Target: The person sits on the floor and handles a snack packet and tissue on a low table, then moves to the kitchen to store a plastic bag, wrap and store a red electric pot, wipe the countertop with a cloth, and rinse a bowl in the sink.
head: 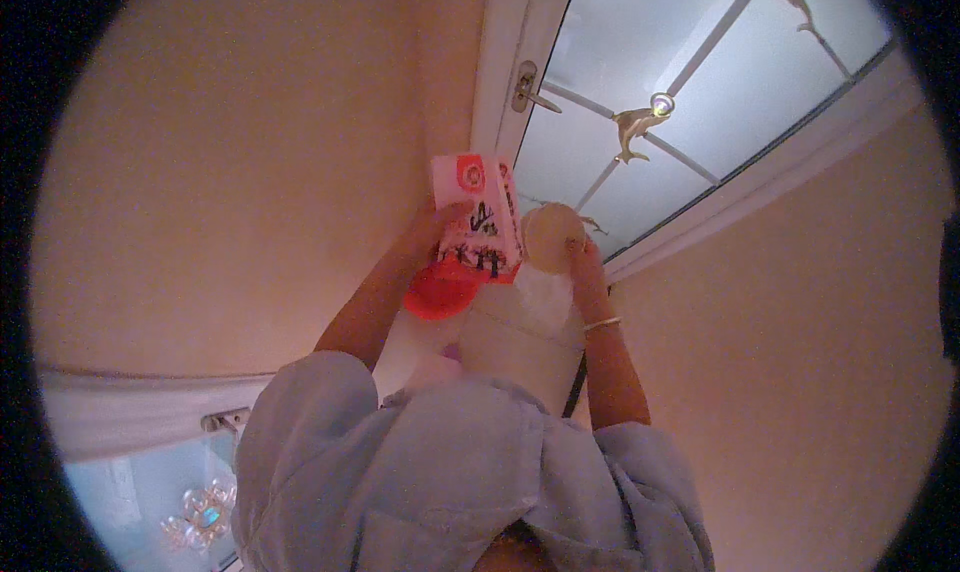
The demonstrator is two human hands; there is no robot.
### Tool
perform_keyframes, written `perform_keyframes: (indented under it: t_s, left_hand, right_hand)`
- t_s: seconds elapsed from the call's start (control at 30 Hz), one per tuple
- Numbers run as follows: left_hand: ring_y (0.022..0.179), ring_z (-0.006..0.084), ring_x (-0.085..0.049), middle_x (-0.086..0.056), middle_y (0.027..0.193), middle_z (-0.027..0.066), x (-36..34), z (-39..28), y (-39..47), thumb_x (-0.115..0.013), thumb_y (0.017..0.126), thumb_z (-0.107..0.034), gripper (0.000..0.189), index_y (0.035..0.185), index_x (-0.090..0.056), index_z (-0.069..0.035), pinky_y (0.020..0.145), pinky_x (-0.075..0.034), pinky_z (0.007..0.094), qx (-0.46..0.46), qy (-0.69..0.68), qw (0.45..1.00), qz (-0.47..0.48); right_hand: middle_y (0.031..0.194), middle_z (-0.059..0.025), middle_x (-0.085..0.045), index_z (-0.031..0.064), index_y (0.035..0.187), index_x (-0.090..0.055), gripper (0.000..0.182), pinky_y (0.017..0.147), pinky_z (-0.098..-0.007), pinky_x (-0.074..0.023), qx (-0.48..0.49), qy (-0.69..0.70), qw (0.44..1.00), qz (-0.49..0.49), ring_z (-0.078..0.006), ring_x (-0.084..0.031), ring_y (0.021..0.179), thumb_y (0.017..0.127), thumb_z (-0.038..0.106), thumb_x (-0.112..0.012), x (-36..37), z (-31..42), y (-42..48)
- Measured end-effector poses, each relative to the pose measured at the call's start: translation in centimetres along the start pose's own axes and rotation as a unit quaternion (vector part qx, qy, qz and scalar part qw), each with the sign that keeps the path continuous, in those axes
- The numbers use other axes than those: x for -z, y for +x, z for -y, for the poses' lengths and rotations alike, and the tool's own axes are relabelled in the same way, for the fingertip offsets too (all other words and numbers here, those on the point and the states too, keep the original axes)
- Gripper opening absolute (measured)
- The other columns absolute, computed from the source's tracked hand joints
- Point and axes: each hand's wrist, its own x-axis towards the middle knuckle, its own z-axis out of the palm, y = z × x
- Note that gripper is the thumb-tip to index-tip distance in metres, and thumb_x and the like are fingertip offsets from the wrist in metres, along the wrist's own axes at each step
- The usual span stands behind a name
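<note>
My left hand is closed around a white and red printed carton, its thumb across the front. Against the lower end of the carton is a rounded red object, perhaps plastic; what bears it is unclear. My right hand grips the edge of a round, pale beige object, possibly a lid or a shallow bowl, just to the right of the carton. A light-coloured bracelet circles my right wrist. The fingers behind both objects are hidden.
A white-framed door with frosted glass, a lever handle and gold dolphin ornaments stands beyond my hands. At lower left is another framed panel with a handle and a shiny ornament. Plain beige surfaces flank both arms.
</note>
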Motion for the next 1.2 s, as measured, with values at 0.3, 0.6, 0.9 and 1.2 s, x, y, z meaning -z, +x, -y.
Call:
perform_keyframes:
  t_s: [0.3, 0.6, 0.9, 1.2]
  left_hand:
    - [0.086, 0.0229, -0.066, -0.065, 0.100, 0.0109, 1.1, -3.2, 17.2, -0.065, 0.081, -0.015, 0.036, 0.113, -0.055, -0.002, 0.075, -0.057, 0.0368, 0.013, -0.043, 0.999, -0.028]
    - [0.086, 0.0232, -0.067, -0.066, 0.101, 0.0119, -2.3, -5.0, 26.3, -0.065, 0.082, -0.018, 0.034, 0.111, -0.056, -0.001, 0.076, -0.057, 0.0385, 0.036, -0.082, 0.991, -0.102]
    - [0.090, 0.0267, -0.066, -0.065, 0.103, 0.0138, -0.5, -2.4, 33.5, -0.066, 0.083, -0.021, 0.039, 0.113, -0.055, 0.000, 0.081, -0.055, 0.0420, 0.078, -0.118, 0.989, -0.049]
    - [0.105, 0.0253, -0.059, -0.060, 0.114, 0.0110, -3.6, -4.6, 32.6, -0.065, 0.085, -0.022, 0.044, 0.121, -0.050, -0.003, 0.084, -0.053, 0.0444, 0.082, -0.029, 0.996, -0.028]
  right_hand:
    - [0.122, -0.0118, -0.056, -0.0030, 0.130, -0.045, 0.041, 0.092, -0.0310, -0.0446, 0.081, -0.127, 0.976, 0.155, -0.0187, -0.056, 0.105, 0.092, 0.011, -0.045, 2.2, 1.2, 20.9]
    - [0.125, -0.0224, -0.047, 0.0029, 0.143, -0.023, 0.067, 0.083, -0.0443, -0.0501, 0.097, -0.456, 0.860, 0.209, -0.0422, -0.049, 0.112, 0.085, 0.012, -0.056, -0.5, 5.6, 29.4]
    - [0.104, -0.0240, -0.059, 0.0044, 0.117, -0.042, 0.055, 0.075, -0.0470, -0.0508, 0.112, -0.446, 0.850, 0.256, -0.0407, -0.061, 0.092, 0.076, 0.028, -0.071, -0.2, 2.4, 33.9]
    - [0.107, -0.0205, -0.061, 0.0004, 0.121, -0.049, 0.054, 0.082, -0.0420, -0.0490, 0.286, -0.389, 0.857, 0.179, -0.0400, -0.058, 0.098, 0.076, 0.020, -0.070, -0.2, -6.7, 37.4]
